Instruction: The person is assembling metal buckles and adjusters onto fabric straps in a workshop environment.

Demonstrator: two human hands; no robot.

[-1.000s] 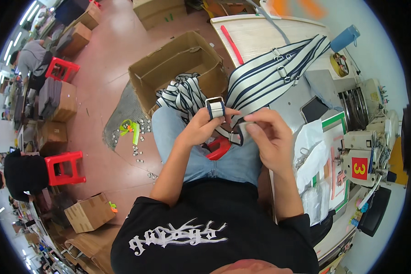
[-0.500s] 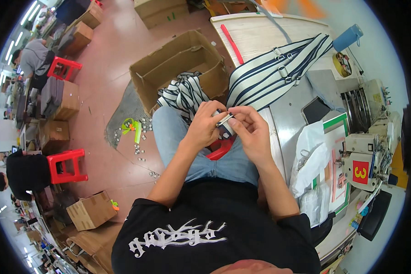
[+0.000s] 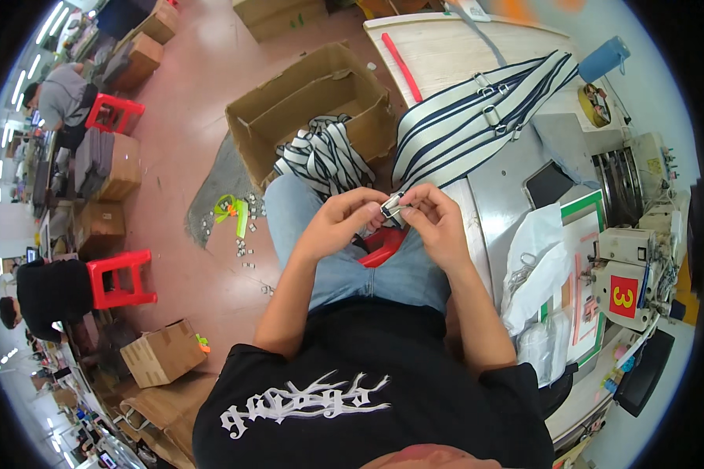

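Head view looks down on a small silvery metal clip (image 3: 392, 206), held over the person's lap between both hands; it is too small and too covered by fingertips to make out its exact form. Left hand (image 3: 343, 221) pinches it from the left with curled fingers, and right hand (image 3: 436, 219) closes on it from the right, thumb and forefinger together. Under the hands a red plastic piece (image 3: 383, 252) lies on the blue jeans, partly hidden by the wrists. Navy-and-white striped fabric (image 3: 477, 121) with metal buckles on its straps runs from the hands up across the pale wooden tabletop (image 3: 438, 55); more of the same striped cloth (image 3: 325, 156) spills out of an open brown cardboard box (image 3: 305, 102) on the reddish floor. A red strip (image 3: 403, 66) lies on the tabletop beside the fabric. To the right stands a cream sewing machine (image 3: 630, 270) bearing a square red label with a white numeral, beside a green-edged board (image 3: 583, 215) and crumpled clear plastic bags (image 3: 536, 258). A blue cylinder (image 3: 602, 59) stands at the table's far corner. Small bright green and orange bits (image 3: 233, 211) lie on the floor. Closed cardboard boxes (image 3: 163, 353) and red plastic stools (image 3: 121, 277) stand at the left, where other people are bent by the rim and hard to read.
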